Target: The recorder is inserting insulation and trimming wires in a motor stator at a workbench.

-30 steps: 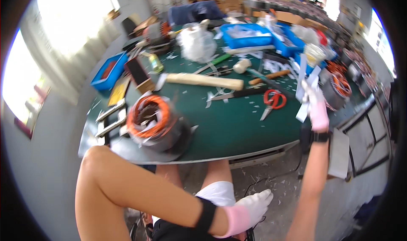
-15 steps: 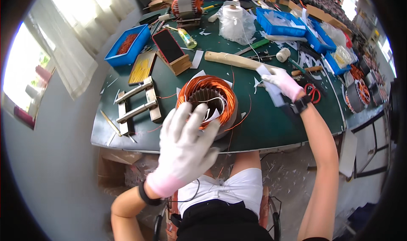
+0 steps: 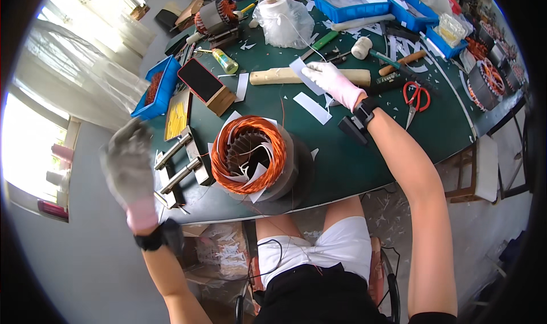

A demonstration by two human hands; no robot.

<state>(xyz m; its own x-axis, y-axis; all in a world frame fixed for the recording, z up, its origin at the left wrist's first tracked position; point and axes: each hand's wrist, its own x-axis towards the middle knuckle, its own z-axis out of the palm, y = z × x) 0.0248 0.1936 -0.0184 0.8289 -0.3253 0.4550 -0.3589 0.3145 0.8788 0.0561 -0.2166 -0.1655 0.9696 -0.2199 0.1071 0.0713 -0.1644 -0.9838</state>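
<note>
A motor stator [image 3: 293, 167] stands upright near the table's front edge, topped by a thick ring of orange copper wire [image 3: 277, 164]. White paper pieces and pale cords stick out of its bore and rim. My right hand [image 3: 335, 82], in a white glove with pink cuff, grips a white paper strip [image 3: 305, 76] above a wooden stick [image 3: 270, 76]. Another white strip [image 3: 312, 108] lies just below that hand. My gloved left hand [image 3: 130, 161] is raised at the table's left edge, palm showing, holding nothing; its fingers are blurred but look stretched out.
Left of the stator sits a frame with metal rods [image 3: 181, 173]. Beyond it are a phone on a wooden stand [image 3: 219, 100], a yellow-filled tray [image 3: 178, 116] and a blue bin [image 3: 165, 90]. Red-handled scissors [image 3: 416, 99] lie at right; blue trays [image 3: 350, 10] stand at the back.
My left hand has moved from over the stator out to the left. The right hand has kept the paper strip, now over the wooden stick. The view has shifted and tilted.
</note>
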